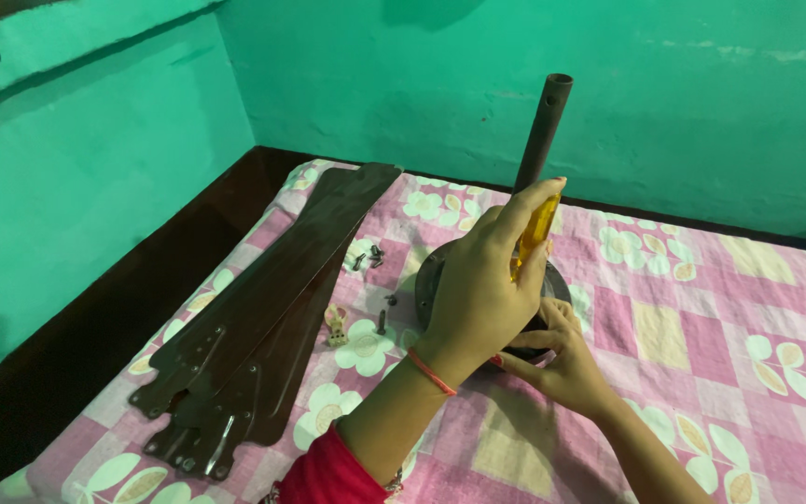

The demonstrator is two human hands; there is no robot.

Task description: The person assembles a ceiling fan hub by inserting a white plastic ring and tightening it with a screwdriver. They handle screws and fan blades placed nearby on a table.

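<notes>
Green painted walls enclose the corner; a bed covered by a pink patchwork sheet with floral squares forms the work surface. Three dark brown fan blades lie stacked on the sheet at left, long axes running from the near left edge toward the far wall, mounting ends nearest the camera. The fan motor housing sits on the sheet at centre, largely hidden by the hands; its down-rod rises from it, tilted slightly right, open end uppermost. The left hand is raised above the housing, wrist bent, fingers closed around the yellow handle of a screwdriver, whose long axis is near vertical, tip down toward the housing. The right hand rests low against the housing's near edge, fingers partly curled and touching it. Loose screws and a small bracket lie between blades and housing
</notes>
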